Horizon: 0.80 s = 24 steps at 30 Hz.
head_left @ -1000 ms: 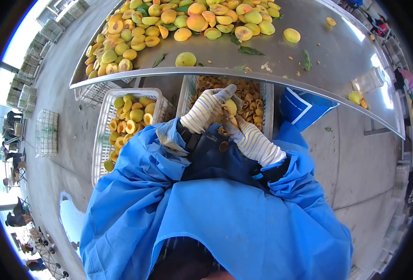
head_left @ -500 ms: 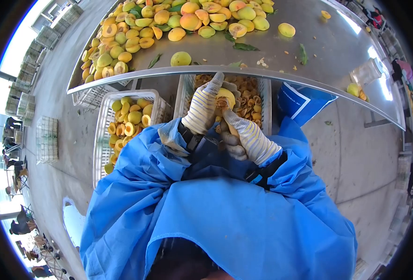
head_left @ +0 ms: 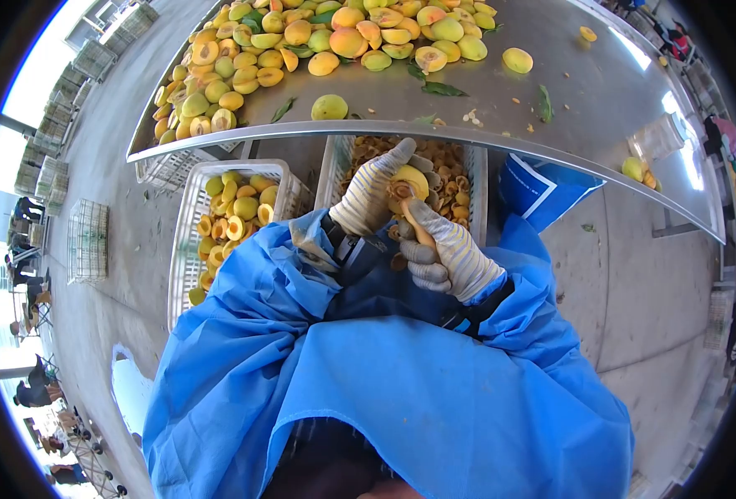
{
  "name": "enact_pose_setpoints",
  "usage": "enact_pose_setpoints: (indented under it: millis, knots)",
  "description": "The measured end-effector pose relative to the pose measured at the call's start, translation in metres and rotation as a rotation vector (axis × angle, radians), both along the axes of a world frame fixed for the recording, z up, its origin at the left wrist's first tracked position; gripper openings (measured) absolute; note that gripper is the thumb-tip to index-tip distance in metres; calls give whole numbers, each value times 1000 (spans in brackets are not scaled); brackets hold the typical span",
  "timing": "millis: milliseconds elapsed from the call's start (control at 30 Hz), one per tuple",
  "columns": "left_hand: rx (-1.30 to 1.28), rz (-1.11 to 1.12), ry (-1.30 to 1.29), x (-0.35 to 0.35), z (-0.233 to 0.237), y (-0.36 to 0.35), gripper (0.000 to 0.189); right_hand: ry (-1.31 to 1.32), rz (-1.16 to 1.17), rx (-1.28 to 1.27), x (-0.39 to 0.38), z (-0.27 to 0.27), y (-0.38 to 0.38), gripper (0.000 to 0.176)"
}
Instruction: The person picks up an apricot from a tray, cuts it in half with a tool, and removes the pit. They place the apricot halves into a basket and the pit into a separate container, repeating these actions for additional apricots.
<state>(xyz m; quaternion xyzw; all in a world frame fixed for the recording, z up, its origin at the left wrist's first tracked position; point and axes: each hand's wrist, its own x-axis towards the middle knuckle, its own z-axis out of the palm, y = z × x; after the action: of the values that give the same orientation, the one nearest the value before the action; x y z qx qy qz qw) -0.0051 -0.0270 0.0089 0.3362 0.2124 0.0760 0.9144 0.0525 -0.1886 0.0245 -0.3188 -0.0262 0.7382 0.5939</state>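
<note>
In the head view, my left hand [head_left: 374,193], in a striped knit glove, is closed around a yellow apricot [head_left: 415,176] with its thumb extended upward. Brown flesh or stone shows at the fruit's cut side. My right hand [head_left: 447,256], gloved alike, grips a slim tool with a tan handle [head_left: 418,223]. The tool's upper end meets the brown cut side; its tip is hidden. Both hands are over a white crate [head_left: 329,170] holding brown stones and scraps, just below the metal table's front edge.
Whole and halved apricots [head_left: 251,66] are heaped on the metal table [head_left: 501,100], with leaves among them. Another white crate [head_left: 183,241] at left holds cut apricots. A blue bag or bin [head_left: 542,187] stands right of the scrap crate. Stacked crates [head_left: 50,179] and people are far left.
The view has shifted slightly. My right hand has moved a little down and outward, turning so the tan handle shows more plainly. My left hand still holds the apricot.
</note>
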Motion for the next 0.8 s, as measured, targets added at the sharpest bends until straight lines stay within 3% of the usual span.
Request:
enact_pose_setpoints:
  millis: [100, 133, 367, 433, 533, 667, 767, 800]
  knots:
    - [288, 6, -95, 0, 2, 2, 39, 109, 20, 38, 3, -5, 0, 42]
    - [481, 106, -66, 4, -1, 1, 36, 149, 28, 51, 4, -6, 1, 43]
    - [429, 195, -21, -11, -9, 43, 34, -177, -54, 51, 14, 24, -8, 44]
    - [543, 193, 111, -32, 8, 62, 31, -700, -73, -72, 25, 13, -10, 51]
    - [1095, 349, 410, -72, 40, 81, 28, -1647, -8, -92, 36, -34, -11, 57]
    - [1859, 287, 1047, -116, 53, 122, 40, -1925, 171, -129, 31, -11, -10, 56]
    - [2030, 445, 889, -104, 48, 136, 44, -1935, 194, -156, 33, -16, -6, 57]
    - [1916, 364, 799, -92, 52, 139, 48, -1951, 185, -129, 33, -17, -5, 57]
